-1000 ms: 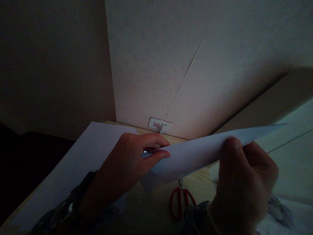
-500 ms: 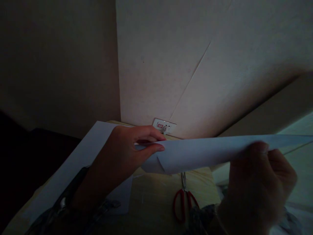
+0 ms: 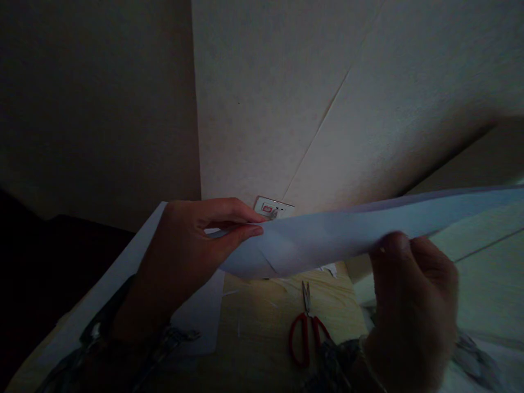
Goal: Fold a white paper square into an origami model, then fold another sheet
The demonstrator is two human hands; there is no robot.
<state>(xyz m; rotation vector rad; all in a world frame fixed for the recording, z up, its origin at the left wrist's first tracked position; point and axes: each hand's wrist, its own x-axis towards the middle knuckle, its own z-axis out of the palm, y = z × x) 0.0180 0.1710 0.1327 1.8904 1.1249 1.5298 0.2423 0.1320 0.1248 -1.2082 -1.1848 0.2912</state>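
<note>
A long folded piece of white paper (image 3: 315,240) stretches between my hands above the table, its far end running past the right edge of view. My left hand (image 3: 200,234) pinches its upper edge near the left end, thumb in front and fingers behind. Lower down, my right hand (image 3: 413,295) grips the bottom edge between thumb and bent fingers. A short slit or crease shows in the paper near my left thumb. Scissors (image 3: 305,338) with red handles lie on the table below the paper, their blades pointing away from me and slightly apart.
The wooden table (image 3: 254,322) carries another white sheet (image 3: 196,327) on the left, partly under my left arm. A small paper scrap (image 3: 329,269) lies towards the back. Behind the table, a wall socket (image 3: 273,208) holds a plug. Walls meet in a corner at the left.
My right hand has moved left along the lower edge of the paper. The paper's right end has risen and its layers show apart. My left hand has shifted slightly left and up.
</note>
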